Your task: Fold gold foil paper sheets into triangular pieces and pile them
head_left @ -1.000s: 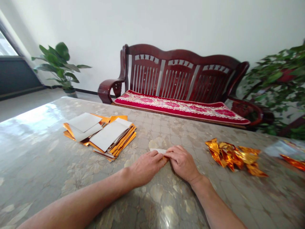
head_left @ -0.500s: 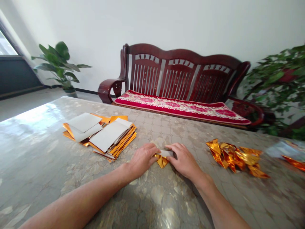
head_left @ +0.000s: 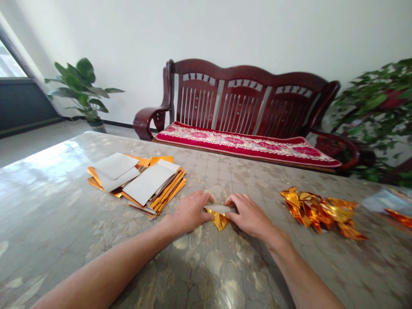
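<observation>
A partly folded sheet of gold foil paper [head_left: 220, 220] lies between my hands, its white back showing as a strip along the far side and a gold point facing me. My left hand [head_left: 193, 211] pinches its left end between thumb and fingers. At the right end, my right hand [head_left: 249, 214] grips it the same way. To the left lies a loose stack of foil paper sheets [head_left: 149, 182], mostly white side up with orange-gold edges. Several folded gold foil pieces [head_left: 322, 211] lie in a heap to the right.
The patterned table [head_left: 106, 249] fills the foreground. A clear plastic bag [head_left: 383, 201] with an orange foil piece beside it is at the right edge. Beyond the table stands a dark red wooden bench [head_left: 225, 103] with a red floral cushion [head_left: 238, 141]. Potted plants [head_left: 80, 88] flank it.
My fingers have shifted slightly apart along the foil paper, and more of its white strip shows between them. Both hands still hold it. The view has moved very slightly.
</observation>
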A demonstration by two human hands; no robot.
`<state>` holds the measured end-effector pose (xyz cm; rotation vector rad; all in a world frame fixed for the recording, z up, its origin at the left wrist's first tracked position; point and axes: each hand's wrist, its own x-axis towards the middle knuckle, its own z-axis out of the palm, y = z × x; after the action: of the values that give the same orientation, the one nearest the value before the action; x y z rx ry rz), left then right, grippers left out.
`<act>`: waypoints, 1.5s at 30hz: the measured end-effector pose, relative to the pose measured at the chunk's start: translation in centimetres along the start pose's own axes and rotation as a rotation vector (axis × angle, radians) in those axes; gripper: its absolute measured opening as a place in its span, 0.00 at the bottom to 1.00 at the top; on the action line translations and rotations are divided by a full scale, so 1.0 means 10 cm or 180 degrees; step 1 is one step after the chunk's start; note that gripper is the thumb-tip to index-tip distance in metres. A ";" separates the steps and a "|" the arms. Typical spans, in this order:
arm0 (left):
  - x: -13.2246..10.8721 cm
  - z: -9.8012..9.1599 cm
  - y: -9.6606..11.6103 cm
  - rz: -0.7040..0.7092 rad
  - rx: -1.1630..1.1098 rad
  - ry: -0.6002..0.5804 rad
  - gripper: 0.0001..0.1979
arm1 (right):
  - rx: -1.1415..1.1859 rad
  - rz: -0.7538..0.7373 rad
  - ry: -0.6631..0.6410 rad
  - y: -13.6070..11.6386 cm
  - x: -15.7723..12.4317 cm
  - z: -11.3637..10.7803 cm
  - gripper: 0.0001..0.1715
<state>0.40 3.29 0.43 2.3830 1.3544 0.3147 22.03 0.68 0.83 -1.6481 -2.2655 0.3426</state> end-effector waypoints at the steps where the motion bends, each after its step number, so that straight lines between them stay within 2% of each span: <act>1: 0.00 -0.01 0.00 -0.0028 -0.0012 -0.0019 0.17 | 0.0006 -0.0012 -0.0019 -0.01 0.00 0.00 0.08; 7: 0.00 -0.02 -0.01 -0.0071 -0.0059 0.0034 0.16 | -0.0024 -0.0052 -0.0161 -0.01 0.00 -0.01 0.05; 17: 0.02 -0.01 -0.05 0.0225 -0.0137 0.0014 0.23 | 0.0161 -0.0043 -0.0157 -0.09 -0.01 -0.03 0.12; 21: 0.03 -0.02 -0.07 0.0385 -0.0209 0.0046 0.18 | 0.0132 -0.0249 -0.0244 -0.08 -0.01 -0.02 0.12; 25: 0.05 -0.02 -0.06 0.0219 -0.0264 0.0057 0.13 | 0.0077 -0.0375 -0.0246 -0.05 0.01 0.00 0.09; 30: 0.05 0.00 -0.06 0.0000 -0.0334 0.0103 0.12 | 0.0132 -0.0418 -0.0133 0.00 0.01 0.04 0.08; 40: 0.03 0.07 -0.15 0.0395 -0.0654 0.0385 0.04 | 0.0217 -0.0368 0.0152 0.05 -0.05 0.12 0.05; 45: 0.02 0.11 -0.11 0.0221 -0.0427 0.0458 0.03 | 0.0253 -0.0393 0.0298 0.05 -0.07 0.16 0.05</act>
<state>0.09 3.74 -1.08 2.3367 1.2698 0.5878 22.03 0.11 -0.94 -1.4472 -2.2415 0.3146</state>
